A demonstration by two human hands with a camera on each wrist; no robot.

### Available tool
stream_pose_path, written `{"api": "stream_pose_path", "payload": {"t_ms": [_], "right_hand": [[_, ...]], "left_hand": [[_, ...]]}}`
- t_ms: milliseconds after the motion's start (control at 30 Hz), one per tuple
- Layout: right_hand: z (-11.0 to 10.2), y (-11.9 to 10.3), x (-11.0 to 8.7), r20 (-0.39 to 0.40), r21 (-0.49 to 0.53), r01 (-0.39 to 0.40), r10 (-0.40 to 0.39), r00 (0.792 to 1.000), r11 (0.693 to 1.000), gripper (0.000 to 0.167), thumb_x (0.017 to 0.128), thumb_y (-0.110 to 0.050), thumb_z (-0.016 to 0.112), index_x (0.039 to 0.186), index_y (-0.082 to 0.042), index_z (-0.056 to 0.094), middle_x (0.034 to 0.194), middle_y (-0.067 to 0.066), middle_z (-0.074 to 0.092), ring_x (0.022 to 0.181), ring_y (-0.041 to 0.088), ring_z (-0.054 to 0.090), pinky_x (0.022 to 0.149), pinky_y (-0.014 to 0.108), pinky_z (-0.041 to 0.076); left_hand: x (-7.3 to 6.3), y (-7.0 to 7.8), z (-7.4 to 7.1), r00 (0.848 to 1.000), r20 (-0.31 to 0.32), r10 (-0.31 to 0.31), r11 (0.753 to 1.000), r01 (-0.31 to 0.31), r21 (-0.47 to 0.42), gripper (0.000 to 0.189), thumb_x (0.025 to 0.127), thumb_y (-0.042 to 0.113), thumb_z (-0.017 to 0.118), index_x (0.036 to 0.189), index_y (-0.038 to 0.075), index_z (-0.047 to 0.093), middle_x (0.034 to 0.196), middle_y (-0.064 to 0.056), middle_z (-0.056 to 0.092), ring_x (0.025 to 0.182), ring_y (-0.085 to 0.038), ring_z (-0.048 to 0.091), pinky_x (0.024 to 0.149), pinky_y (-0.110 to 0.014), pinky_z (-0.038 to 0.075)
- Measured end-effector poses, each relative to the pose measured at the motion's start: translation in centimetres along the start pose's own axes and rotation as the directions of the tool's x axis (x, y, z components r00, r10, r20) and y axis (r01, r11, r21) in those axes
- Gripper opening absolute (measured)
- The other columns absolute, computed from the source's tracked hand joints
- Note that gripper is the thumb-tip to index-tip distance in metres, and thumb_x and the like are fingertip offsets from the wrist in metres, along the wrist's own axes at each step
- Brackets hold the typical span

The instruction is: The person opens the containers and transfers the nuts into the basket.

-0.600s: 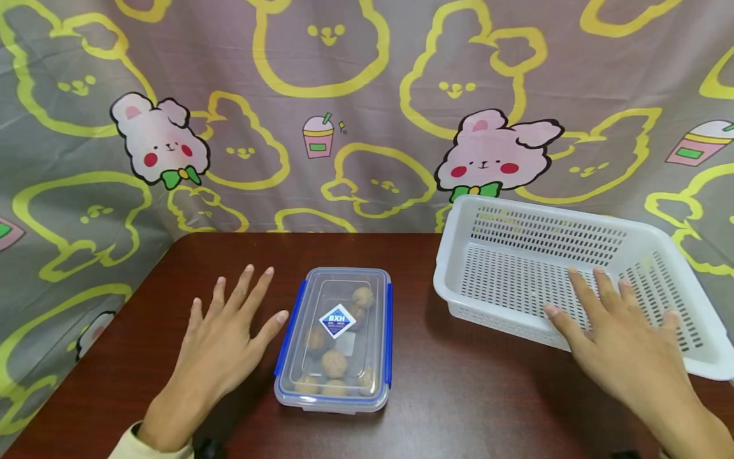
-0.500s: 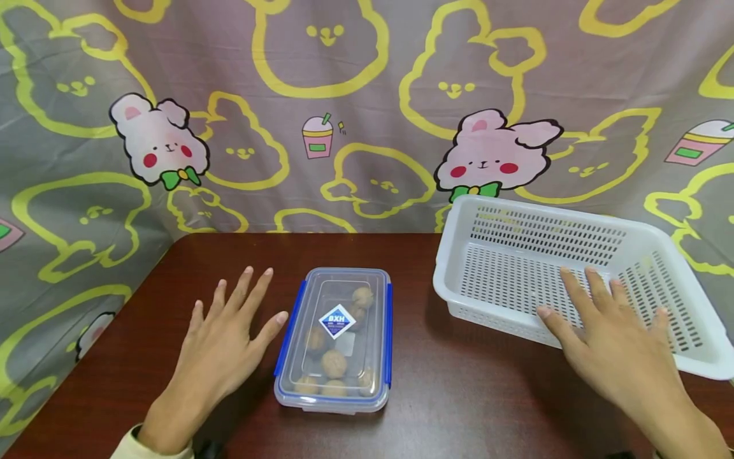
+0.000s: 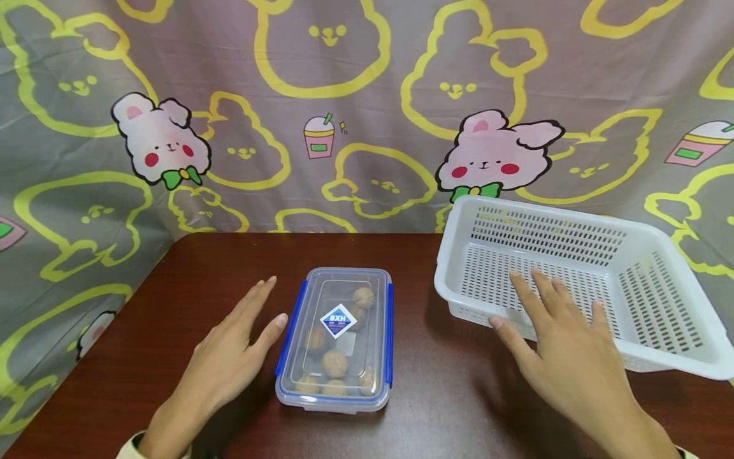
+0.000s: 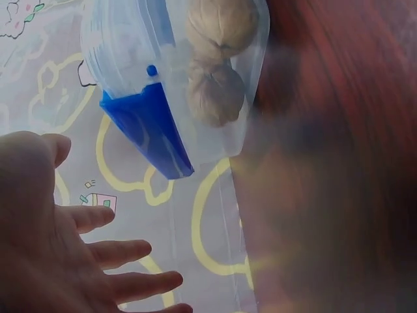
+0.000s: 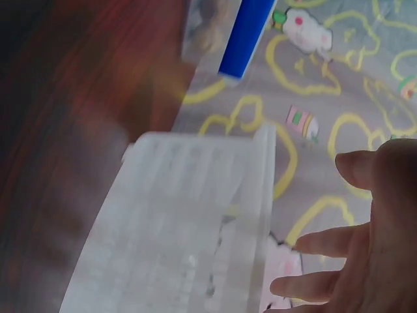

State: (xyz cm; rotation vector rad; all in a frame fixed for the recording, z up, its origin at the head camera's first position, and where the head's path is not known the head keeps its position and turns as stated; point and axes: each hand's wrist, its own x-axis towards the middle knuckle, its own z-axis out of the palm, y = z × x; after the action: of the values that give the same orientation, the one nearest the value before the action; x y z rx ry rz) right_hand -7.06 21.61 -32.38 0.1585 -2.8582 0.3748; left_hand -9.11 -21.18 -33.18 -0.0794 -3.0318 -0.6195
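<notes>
A clear lidded food container (image 3: 361, 338) with blue side clips sits on the table, and several walnuts (image 3: 334, 363) show through its lid. Just left of it my left hand (image 3: 220, 363) hovers, fingers straight, thumb near the left clip but apart from it. In the left wrist view, a blue clip (image 4: 146, 127) and two walnuts (image 4: 221, 26) appear beyond that hand. My right hand (image 3: 573, 363) is held, fingers spread, above the near rim of a white perforated basket (image 3: 516, 319); it grips nothing. The right wrist view also shows the basket's side (image 5: 176, 215) close to the hand.
The dark red-brown table (image 3: 436, 414) carries both containers, with a gap of bare tabletop between them. A grey curtain (image 3: 367, 178) with yellow rabbit outlines hangs behind the table's far edge. The basket stands at an angle on the right.
My right hand has moved left, toward the food container. The left hand has turned more on edge, its fingers now closer together. Container and basket have stayed in place.
</notes>
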Motion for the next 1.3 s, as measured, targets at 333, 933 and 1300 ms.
{"api": "stream_pose_path", "payload": {"t_ms": [333,933,1300], "right_hand": [[0.1,-4.5,-0.7,-0.067,0.036,0.088,-0.085,0.994,0.995,0.072,0.101,-0.055,0.061,0.16,-0.019,0.045,0.158,0.02,0.049,0.145,0.047,0.043,0.116,0.078,0.021],[2.3,-9.4,-0.6,-0.022,0.362,0.064,-0.06,0.998,0.93,0.057,0.103,-0.048,0.062,0.156,-0.03,0.052,0.15,0.004,0.062,0.137,0.035,0.059,0.103,0.065,0.048],[4.9,-11.1,0.6,0.171,0.701,-0.129,0.01,0.985,0.702,0.053,0.107,-0.041,0.059,0.157,-0.026,0.05,0.156,0.003,0.057,0.148,0.029,0.049,0.118,0.058,0.04]], "left_hand": [[-0.2,0.0,0.3,0.999,0.043,0.002,0.978,0.006,-0.209,0.071,0.105,0.067,0.039,0.167,0.042,0.017,0.174,-0.009,0.026,0.155,-0.046,0.03,0.113,-0.079,0.027],[-0.4,-0.2,1.8,0.997,0.074,-0.004,0.907,0.034,-0.419,0.062,0.11,0.051,0.044,0.167,0.032,0.026,0.169,-0.014,0.036,0.151,-0.043,0.04,0.117,-0.067,0.035],[-0.1,0.4,3.0,0.99,0.143,0.013,0.756,0.083,-0.649,0.056,0.114,0.04,0.039,0.166,0.024,0.027,0.169,-0.014,0.035,0.152,-0.039,0.04,0.117,-0.061,0.039]]}}
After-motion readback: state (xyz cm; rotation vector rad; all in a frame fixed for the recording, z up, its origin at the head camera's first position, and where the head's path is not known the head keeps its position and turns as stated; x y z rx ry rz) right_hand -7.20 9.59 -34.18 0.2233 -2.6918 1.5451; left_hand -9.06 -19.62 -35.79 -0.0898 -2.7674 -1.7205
